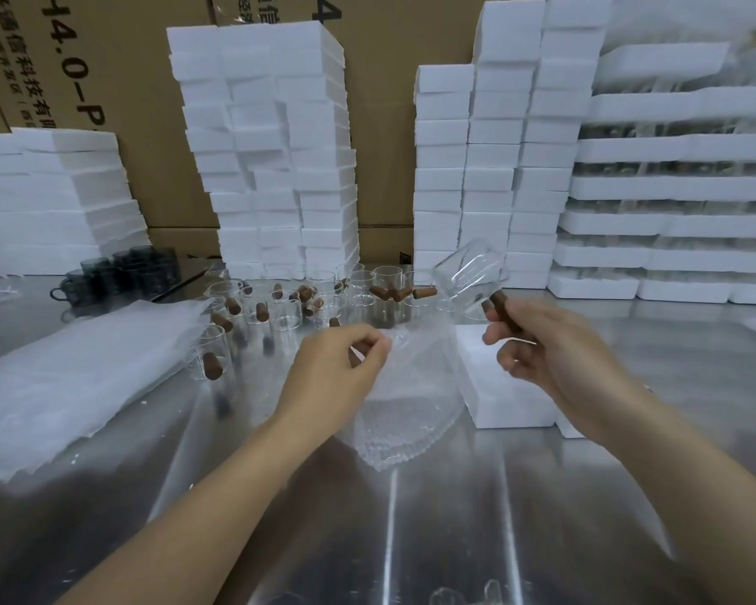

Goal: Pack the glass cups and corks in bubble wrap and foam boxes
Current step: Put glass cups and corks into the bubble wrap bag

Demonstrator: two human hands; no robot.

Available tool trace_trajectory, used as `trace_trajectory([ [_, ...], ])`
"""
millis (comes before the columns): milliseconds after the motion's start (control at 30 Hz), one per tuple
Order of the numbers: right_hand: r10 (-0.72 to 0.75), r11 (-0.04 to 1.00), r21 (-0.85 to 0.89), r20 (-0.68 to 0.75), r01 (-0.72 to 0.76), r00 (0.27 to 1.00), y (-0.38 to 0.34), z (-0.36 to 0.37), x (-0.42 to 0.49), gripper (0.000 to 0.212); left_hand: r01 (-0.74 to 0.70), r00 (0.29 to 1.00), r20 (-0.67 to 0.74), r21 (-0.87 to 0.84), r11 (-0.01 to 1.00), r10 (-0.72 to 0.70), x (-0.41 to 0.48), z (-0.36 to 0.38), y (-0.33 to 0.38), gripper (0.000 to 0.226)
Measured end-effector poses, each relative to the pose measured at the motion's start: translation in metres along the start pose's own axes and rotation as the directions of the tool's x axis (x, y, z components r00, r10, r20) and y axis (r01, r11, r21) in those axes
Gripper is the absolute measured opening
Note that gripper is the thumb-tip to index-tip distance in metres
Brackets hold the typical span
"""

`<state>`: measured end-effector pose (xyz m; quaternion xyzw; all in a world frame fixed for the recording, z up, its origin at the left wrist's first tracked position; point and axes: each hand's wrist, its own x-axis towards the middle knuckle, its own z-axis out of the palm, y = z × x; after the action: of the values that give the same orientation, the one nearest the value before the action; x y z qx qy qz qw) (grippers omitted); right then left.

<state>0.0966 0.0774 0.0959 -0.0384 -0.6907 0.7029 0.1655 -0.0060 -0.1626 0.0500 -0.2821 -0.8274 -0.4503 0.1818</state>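
My right hand grips the brown cork handle of a clear glass cup, which is tilted in the air with its base up and to the left. My left hand pinches the top edge of a bubble wrap bag that stands on the metal table between my hands. The cup hangs just above and to the right of the bag's mouth. An open white foam box lies right of the bag. Behind, several more glass cups with cork handles stand in a cluster.
A pile of flat bubble wrap bags lies at the left. Dark glass mugs stand at the back left. Tall stacks of white foam boxes and foam trays line the back, before cardboard cartons.
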Motion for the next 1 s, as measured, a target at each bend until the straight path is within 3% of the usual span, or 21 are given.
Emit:
trace_trajectory([
  [167,0.007,0.969,-0.245,0.146,0.029,0.989,0.0,0.012,-0.009,0.034,-0.015,0.987,-0.161,-0.13,0.991,-0.006,0.0,-0.004,0.009,0.02],
  [300,0.08,0.938,-0.342,0.09,-0.045,0.993,0.004,0.016,-0.012,0.037,-0.068,0.976,-0.213,-0.11,0.992,0.043,-0.002,-0.009,0.018,0.015],
  [433,0.284,0.948,-0.168,0.064,-0.27,0.957,0.004,0.018,-0.012,0.034,-0.242,0.942,-0.223,0.064,0.968,0.25,-0.009,-0.009,0.026,0.012],
  [567,0.456,0.881,0.034,0.206,-0.473,0.866,0.004,0.021,-0.014,0.025,-0.41,0.856,-0.254,0.196,0.891,0.45,-0.009,-0.002,0.027,0.01],
  [833,0.502,0.857,-0.078,0.349,-0.509,0.791,0.009,0.019,-0.016,0.015,-0.555,0.753,-0.206,0.313,0.771,0.625,-0.009,-0.002,0.031,0.011],
  [1000,0.467,0.867,0.004,0.345,-0.499,0.814,0.009,0.021,-0.016,0.022,-0.604,0.706,-0.186,0.345,0.718,0.683,-0.011,-0.003,0.036,0.011],
])
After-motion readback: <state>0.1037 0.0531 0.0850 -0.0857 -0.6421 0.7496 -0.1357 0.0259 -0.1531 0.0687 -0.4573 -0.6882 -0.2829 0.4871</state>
